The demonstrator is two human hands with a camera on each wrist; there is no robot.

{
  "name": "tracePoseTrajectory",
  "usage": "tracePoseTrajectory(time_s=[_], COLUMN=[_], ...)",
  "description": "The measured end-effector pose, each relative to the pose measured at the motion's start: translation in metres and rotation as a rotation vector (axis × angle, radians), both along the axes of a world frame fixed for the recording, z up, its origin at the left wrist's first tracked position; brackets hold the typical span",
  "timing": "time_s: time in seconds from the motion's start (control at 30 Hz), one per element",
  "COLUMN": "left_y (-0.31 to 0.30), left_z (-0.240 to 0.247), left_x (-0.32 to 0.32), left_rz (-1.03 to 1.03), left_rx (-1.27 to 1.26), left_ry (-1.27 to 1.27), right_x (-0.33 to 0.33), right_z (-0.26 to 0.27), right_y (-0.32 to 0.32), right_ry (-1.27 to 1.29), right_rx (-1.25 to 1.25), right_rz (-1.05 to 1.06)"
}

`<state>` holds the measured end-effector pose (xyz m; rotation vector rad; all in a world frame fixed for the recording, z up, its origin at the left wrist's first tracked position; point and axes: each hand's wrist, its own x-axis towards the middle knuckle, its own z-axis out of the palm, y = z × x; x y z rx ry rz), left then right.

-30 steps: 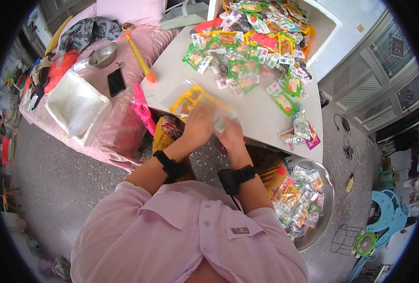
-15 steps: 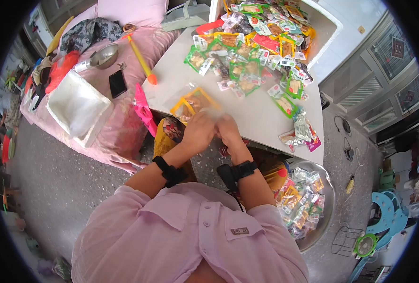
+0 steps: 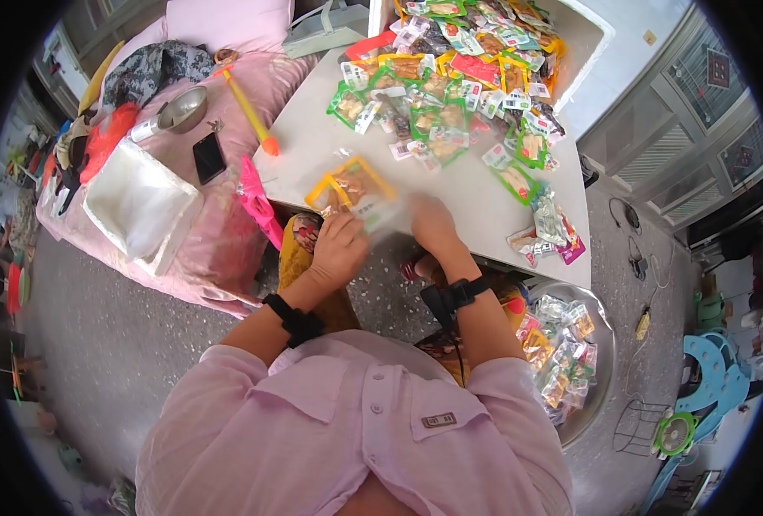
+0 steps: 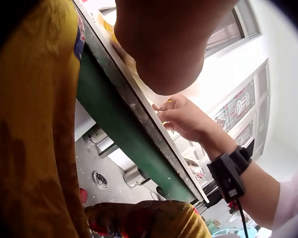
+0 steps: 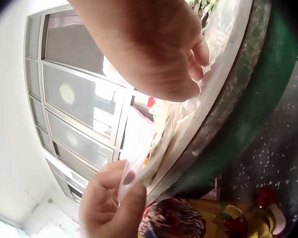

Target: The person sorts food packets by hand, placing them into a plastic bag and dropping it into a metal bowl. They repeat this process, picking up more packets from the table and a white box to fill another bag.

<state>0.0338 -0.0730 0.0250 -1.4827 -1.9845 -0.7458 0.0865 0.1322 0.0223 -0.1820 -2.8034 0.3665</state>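
Note:
A clear bag with a yellow-edged food packet (image 3: 360, 185) lies at the table's near edge in the head view. My left hand (image 3: 341, 249) pinches its near side; in the right wrist view, the thumb and fingers of that left hand (image 5: 111, 198) grip the clear film (image 5: 135, 168). To its right is my right hand (image 3: 433, 224), blurred, beside the bag's right end. Its fingers are bent in the right wrist view (image 5: 159, 54), close to the film; whether they hold it is unclear. The left wrist view shows the right hand (image 4: 186, 119) above the table edge.
Food packets (image 3: 441, 95) pile up at the table's back, before a white foam box (image 3: 592, 52). A metal basin (image 3: 600, 378) of packets stands at right. A pink item (image 3: 257, 202) and a yellow-orange stick (image 3: 248, 107) lie at left, near another foam box (image 3: 140, 206).
My hands were close together at the bag's near right side; now they are apart, the left drawn slightly left and down, the right moved to the right. The bag stays nearly in place.

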Motion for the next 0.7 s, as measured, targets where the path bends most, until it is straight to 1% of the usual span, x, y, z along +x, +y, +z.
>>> tracePoseTrajectory(time_s=[0.07,0.17,0.27,0.3,0.37,0.4,0.47,0.5,0.6,0.63,0.7], left_y=[-0.003,-0.005,-0.005,-0.004,-0.001,0.001,0.002,0.003,0.006,0.007,0.008], left_z=[0.008,0.034,0.059,0.071,0.097,0.109,0.132,0.138,0.14,0.135,0.13], left_x=[-0.005,-0.012,-0.028,-0.033,-0.04,-0.042,-0.047,-0.048,-0.045,-0.042,-0.029], left_rz=[-0.046,-0.066,-0.096,-0.124,-0.136,-0.142,-0.251,-0.308,-0.593,-0.698,-0.795], left_rx=[0.011,0.04,0.137,0.168,0.231,0.262,0.279,0.284,0.361,0.36,0.352], left_ry=[-0.045,-0.104,-0.194,-0.234,-0.46,-0.572,-0.867,-1.016,-1.428,-1.516,-1.573], right_x=[0.0,-0.003,-0.004,-0.004,0.002,0.007,0.019,0.023,0.043,0.051,0.069], right_z=[0.007,0.001,0.018,0.03,0.066,0.085,0.121,0.129,0.143,0.144,0.146], right_y=[-0.003,0.002,0.01,0.011,0.008,0.007,0.008,0.011,0.015,0.016,0.015], right_ry=[-0.04,0.085,0.232,0.298,0.432,0.399,0.333,0.351,0.306,0.284,0.252], right_rx=[0.04,0.003,0.002,-0.119,-0.361,-0.457,-0.645,-0.667,-0.882,-0.948,-1.074], right_rz=[-0.019,0.006,0.09,0.109,0.143,0.145,0.149,0.184,0.19,0.222,0.259])
